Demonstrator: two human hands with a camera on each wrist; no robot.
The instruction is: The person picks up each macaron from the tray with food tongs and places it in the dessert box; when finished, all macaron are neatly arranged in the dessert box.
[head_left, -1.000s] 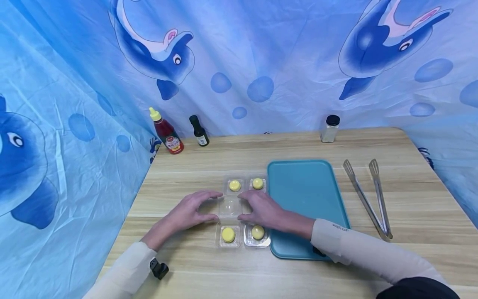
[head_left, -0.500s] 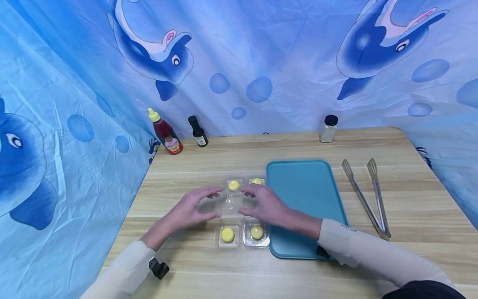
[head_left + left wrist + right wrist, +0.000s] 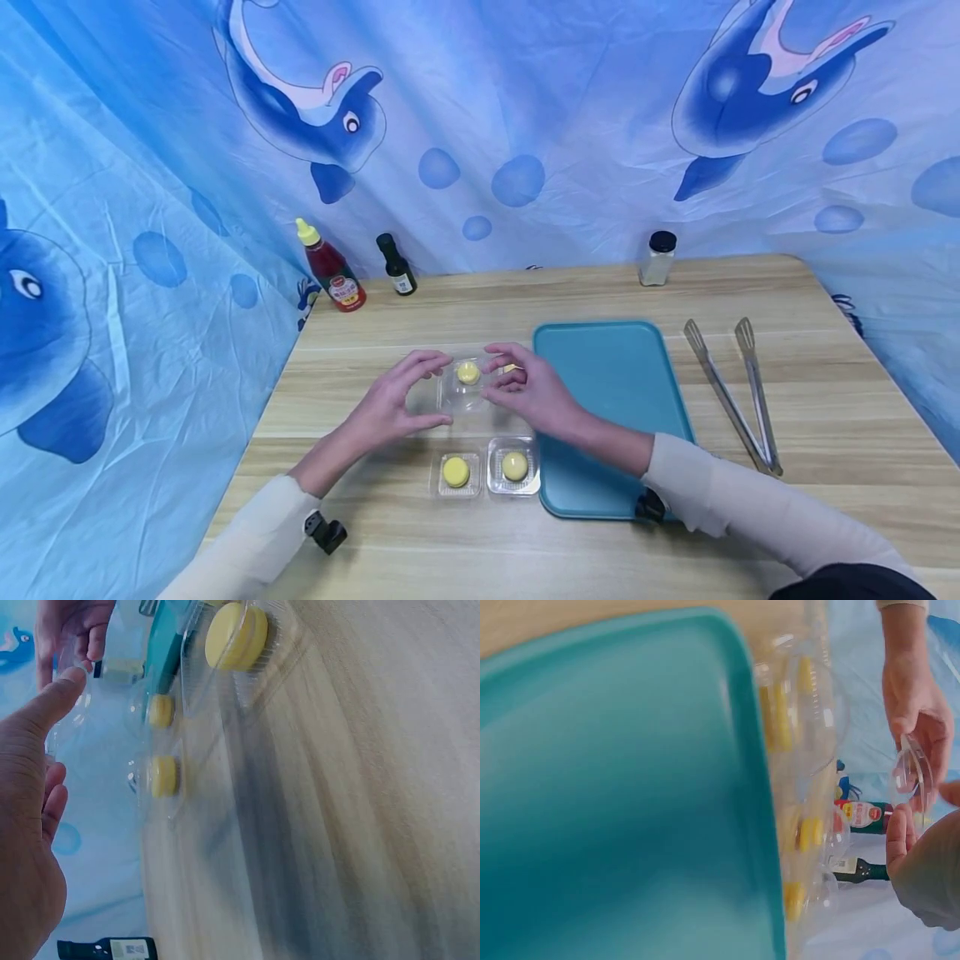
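A clear plastic lid (image 3: 463, 400) with a domed middle hangs above the table between both hands. My left hand (image 3: 397, 400) pinches its left edge between thumb and fingers, and my right hand (image 3: 534, 393) pinches the right edge. In the right wrist view the lid (image 3: 915, 772) shows edge-on between the two hands. Below and behind it, a yellow macaron (image 3: 468, 372) shows in its clear box, partly through the lid. Another macaron (image 3: 512, 367) is mostly hidden by my right hand. Nearer me, two clear boxes hold a yellow macaron (image 3: 456, 472) and a paler one (image 3: 514, 466).
A teal tray (image 3: 607, 375) lies right of the boxes, under my right forearm. Metal tongs (image 3: 753, 400) lie farther right. Along the back edge stand a red sauce bottle (image 3: 337, 271), a small dark bottle (image 3: 397, 267) and a black-capped jar (image 3: 657, 260).
Both hands have raised the clear lid off the middle of the boxes and moved it slightly away from me. It now overlaps the far left box in the head view.
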